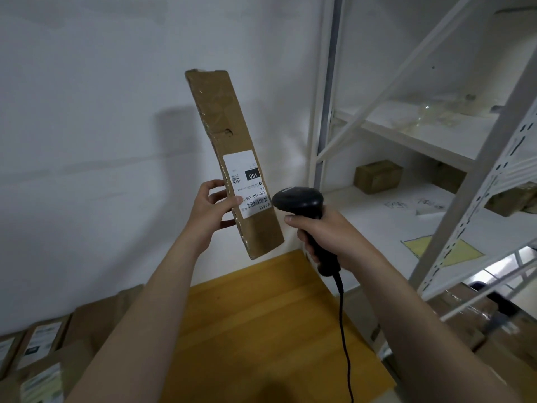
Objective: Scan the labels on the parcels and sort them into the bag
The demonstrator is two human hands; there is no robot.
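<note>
Parcels (43, 344), labelled, lay stacked at lower left beside the yellow counter (261, 330). Left hand (207, 210) gripped a long flat cardboard parcel (229, 135) by its left edge, held tilted in the air, white label (248, 184) facing the camera. Right hand (325, 237) was closed round the handle of a black scanner (299, 202), its head just beside the label. White shelf rack (406, 135) at right carried a small box (377, 175).

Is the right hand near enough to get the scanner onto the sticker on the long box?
Probably yes. The right hand holds the scanner just beside the label, nothing between them. The left hand grips the parcel, its thumb lying over the label's edge.
</note>
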